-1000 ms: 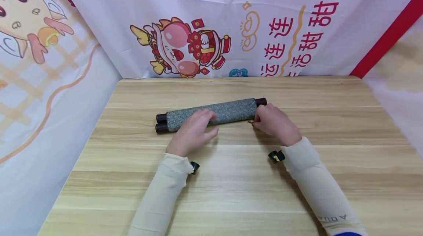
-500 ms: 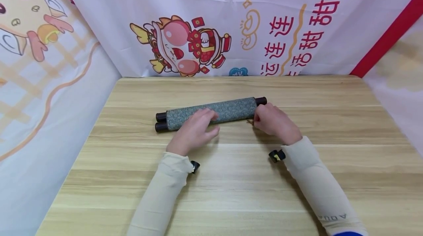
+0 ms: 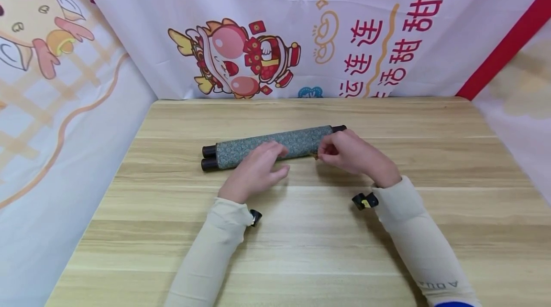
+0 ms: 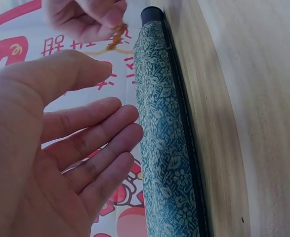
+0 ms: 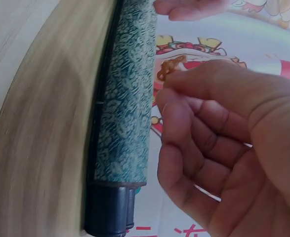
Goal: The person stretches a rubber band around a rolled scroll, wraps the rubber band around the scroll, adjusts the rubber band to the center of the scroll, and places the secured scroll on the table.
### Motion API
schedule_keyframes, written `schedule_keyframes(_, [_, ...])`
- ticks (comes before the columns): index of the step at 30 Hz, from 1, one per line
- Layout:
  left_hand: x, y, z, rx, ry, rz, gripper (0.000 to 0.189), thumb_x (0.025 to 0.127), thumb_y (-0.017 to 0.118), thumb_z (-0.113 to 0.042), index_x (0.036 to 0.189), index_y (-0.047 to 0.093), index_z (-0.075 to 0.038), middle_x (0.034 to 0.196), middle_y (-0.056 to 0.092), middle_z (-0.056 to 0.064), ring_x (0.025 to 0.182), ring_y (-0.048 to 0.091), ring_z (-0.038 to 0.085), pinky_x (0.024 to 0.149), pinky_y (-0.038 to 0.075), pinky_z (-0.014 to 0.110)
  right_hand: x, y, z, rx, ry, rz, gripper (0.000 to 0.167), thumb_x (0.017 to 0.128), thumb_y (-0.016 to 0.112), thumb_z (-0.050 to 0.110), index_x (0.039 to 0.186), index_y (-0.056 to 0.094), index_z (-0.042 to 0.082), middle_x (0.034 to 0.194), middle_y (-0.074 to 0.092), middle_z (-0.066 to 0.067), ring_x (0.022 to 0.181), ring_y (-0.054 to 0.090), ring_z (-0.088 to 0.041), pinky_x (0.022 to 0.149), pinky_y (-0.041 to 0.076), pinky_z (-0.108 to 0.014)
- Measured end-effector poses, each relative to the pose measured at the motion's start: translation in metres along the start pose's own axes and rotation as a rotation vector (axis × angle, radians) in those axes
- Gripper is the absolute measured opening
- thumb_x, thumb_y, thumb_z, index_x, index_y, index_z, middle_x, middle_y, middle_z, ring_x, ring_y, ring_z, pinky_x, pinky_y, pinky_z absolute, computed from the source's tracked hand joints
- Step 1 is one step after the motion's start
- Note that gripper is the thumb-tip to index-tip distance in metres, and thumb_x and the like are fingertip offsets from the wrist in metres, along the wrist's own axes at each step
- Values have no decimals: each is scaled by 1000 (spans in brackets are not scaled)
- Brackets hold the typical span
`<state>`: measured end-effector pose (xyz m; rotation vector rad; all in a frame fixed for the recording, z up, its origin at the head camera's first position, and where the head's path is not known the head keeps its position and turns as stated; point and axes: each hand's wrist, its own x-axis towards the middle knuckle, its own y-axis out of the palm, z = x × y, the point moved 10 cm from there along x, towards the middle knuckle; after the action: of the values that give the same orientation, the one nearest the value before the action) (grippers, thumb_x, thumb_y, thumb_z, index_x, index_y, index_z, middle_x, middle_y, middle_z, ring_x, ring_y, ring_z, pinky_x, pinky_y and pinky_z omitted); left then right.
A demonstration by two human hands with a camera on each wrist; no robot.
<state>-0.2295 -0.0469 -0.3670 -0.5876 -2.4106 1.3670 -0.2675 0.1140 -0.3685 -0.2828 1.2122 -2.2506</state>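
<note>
A rolled hanging scroll point(image 3: 301, 141) covered in blue-green floral cloth lies slantwise on the table, its dark roller knobs point(image 3: 209, 164) sticking out at the ends. Between thumb and forefinger, my right hand point(image 3: 355, 154) pinches a short bunched brown cord point(image 5: 173, 68) just in front of the scroll's right part. The cord also shows in the left wrist view as a small twisted brown bundle point(image 4: 117, 37). My left hand point(image 3: 256, 170) is at the scroll's near side, left of its middle, its fingers loosely bent and holding nothing; whether it touches the cloth I cannot tell.
The wood-grain table point(image 3: 275, 249) extends around the scroll on all sides. A white printed cloth point(image 3: 275, 1) with red characters and a cartoon figure hangs along the back edge. Another patterned cloth point(image 3: 99, 115) hangs at the left.
My right hand has shifted left along the scroll, away from its right knob, with the brown cord in its fingertips. The left hand and scroll have barely moved.
</note>
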Motion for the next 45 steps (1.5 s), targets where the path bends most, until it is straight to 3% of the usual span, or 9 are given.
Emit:
schedule_keyframes(20, [5, 1, -20, -58, 96, -34, 25, 104, 68, -29, 119, 70, -10, 119, 71, 2, 114, 67, 17, 103, 56, 36, -4, 2, 41, 13, -150, -10, 6, 99, 73, 12, 98, 78, 8, 86, 74, 2, 75, 63, -10, 72, 59, -27])
schedule_keyframes(33, [7, 4, -29, -44, 134, -36, 9, 103, 69, -17, 110, 69, -11, 108, 71, 1, 103, 67, 15, 94, 58, 32, -4, 8, 52, 14, -194, -8, 6, 99, 73, 12, 96, 77, 9, 83, 73, 4, 72, 62, -8, 68, 58, -26])
schedule_keyframes(38, [6, 5, -28, -40, 147, -36, 7, 103, 68, -16, 109, 68, -12, 106, 71, 1, 101, 67, 14, 92, 58, 32, -4, 9, 54, 9, -202, -14, 6, 99, 73, 12, 95, 77, 9, 82, 72, 5, 70, 61, -7, 67, 57, -26])
schedule_keyframes(45, [4, -1, -19, -81, 116, -37, 5, 103, 64, -13, 107, 67, -12, 105, 70, 0, 100, 65, 14, 93, 57, 32, -6, 2, 53, -15, -214, -52, 11, 93, 70, 8, 85, 71, 16, 75, 66, 5, 67, 58, -8, 63, 53, -25])
